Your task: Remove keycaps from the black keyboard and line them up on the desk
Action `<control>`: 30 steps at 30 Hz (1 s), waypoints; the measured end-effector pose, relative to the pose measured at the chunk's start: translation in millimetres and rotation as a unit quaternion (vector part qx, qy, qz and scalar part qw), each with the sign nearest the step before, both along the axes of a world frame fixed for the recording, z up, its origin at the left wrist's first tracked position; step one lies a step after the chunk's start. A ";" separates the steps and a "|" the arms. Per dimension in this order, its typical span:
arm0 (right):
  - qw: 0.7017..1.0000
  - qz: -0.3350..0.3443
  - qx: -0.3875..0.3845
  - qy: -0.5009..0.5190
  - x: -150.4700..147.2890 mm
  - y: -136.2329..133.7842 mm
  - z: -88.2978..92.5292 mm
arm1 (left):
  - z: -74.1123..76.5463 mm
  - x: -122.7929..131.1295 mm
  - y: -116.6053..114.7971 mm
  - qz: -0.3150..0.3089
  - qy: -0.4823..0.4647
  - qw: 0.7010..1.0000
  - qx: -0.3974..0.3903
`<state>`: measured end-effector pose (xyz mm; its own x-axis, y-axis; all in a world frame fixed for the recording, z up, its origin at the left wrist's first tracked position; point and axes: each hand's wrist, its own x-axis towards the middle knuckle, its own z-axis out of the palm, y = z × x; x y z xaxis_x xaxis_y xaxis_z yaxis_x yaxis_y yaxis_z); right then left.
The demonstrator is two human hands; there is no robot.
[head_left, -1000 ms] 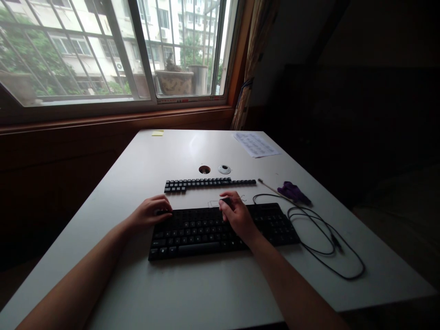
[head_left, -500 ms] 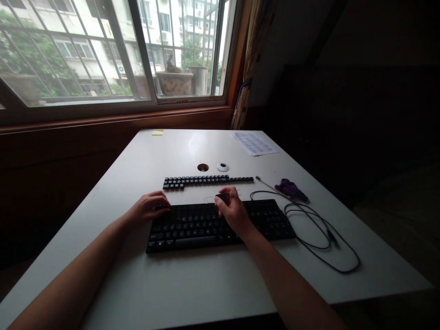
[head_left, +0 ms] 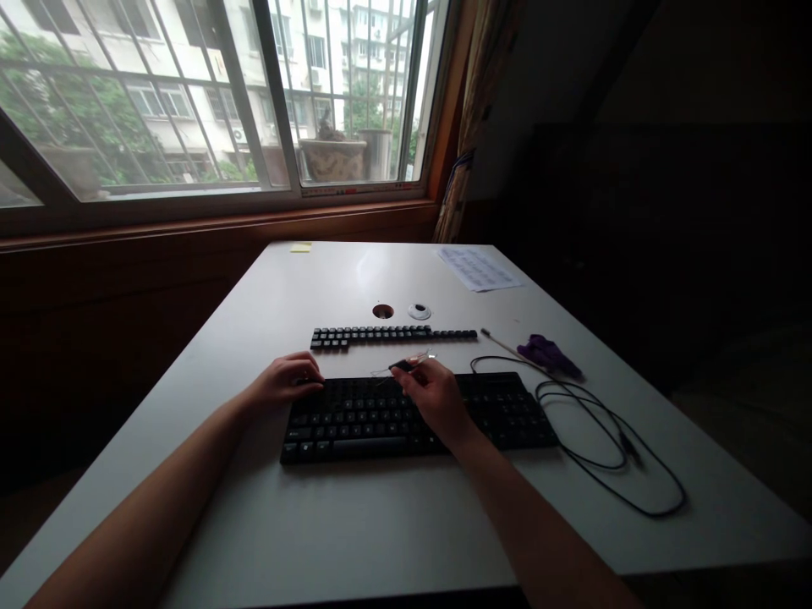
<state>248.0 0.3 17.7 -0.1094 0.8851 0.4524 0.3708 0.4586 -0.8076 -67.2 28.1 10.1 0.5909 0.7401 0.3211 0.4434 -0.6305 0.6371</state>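
A black keyboard [head_left: 501, 414] lies on the white table [head_left: 355, 524] in front of me. My left hand [head_left: 282, 385] rests with curled fingers on the keyboard's upper left corner. My right hand [head_left: 435, 397] is raised over the top row at the middle, pinching a thin wire key puller [head_left: 406, 365] with a dark keycap caught in it. Beyond the keyboard, several removed black keycaps [head_left: 390, 336] are lined up in rows.
The keyboard's black cable [head_left: 609, 461] loops across the table's right side. A purple brush-like tool [head_left: 545, 353] lies at the right, a printed sheet [head_left: 475, 268] farther back, a cable hole [head_left: 382, 311] with its white cap [head_left: 419, 311] at centre, a yellow note [head_left: 300, 248] near the window.
My right hand has lifted slightly off the keyboard's top row, bringing the wire puller and a dark keycap up with it. My left hand has stayed at the corner.
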 end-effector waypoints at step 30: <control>0.981 0.085 -0.073 -0.156 -51.1 1.2 12.4 | -4.4 -1.4 3.4 0.003 0.013 1.000 -0.020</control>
<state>196.9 1.5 30.0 -0.3745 0.8948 0.2430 0.5383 0.4232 -0.7288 -68.6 31.5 5.7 0.5936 0.7558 0.2765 0.4635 -0.6019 0.6503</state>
